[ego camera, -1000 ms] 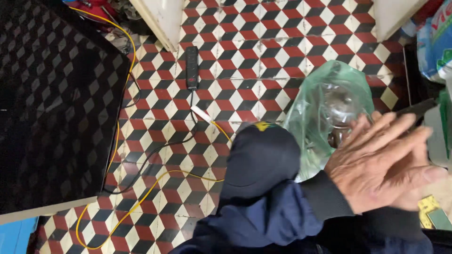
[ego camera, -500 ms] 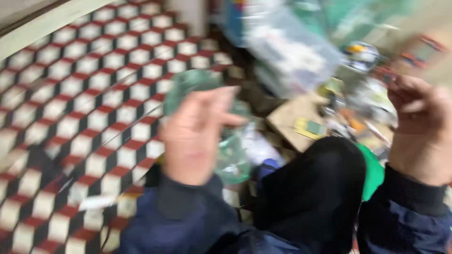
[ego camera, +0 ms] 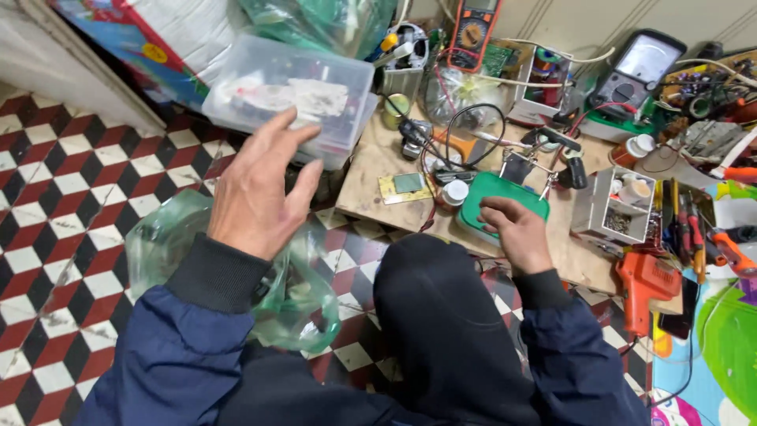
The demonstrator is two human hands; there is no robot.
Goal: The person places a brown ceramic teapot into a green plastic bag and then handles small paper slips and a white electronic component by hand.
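My left hand (ego camera: 258, 188) hangs open in the air with fingers spread, just in front of a clear plastic box (ego camera: 292, 93) and above a green-tinted plastic bag (ego camera: 169, 237) on the tiled floor. My right hand (ego camera: 514, 233) rests with curled fingers on the near edge of a green tray (ego camera: 493, 193) on a low wooden board (ego camera: 371, 177). Nothing shows inside the fingers. A small circuit board (ego camera: 404, 186) and a white cap (ego camera: 455, 192) lie left of the tray. My dark knee (ego camera: 441, 315) is between my arms.
The board holds a helping-hands stand with a magnifier (ego camera: 475, 134), a multimeter (ego camera: 471, 31), an analog meter (ego camera: 643, 67), a metal parts box (ego camera: 619, 207) and wires. An orange solder gun (ego camera: 643, 284) and pliers (ego camera: 729, 248) lie at the right. Red, black and white tiles (ego camera: 55, 205) cover the floor at left.
The view has swung from the floor and a dark panel to the cluttered low workbench. My left hand has come up near the plastic box; my right hand has dropped onto the green tray.
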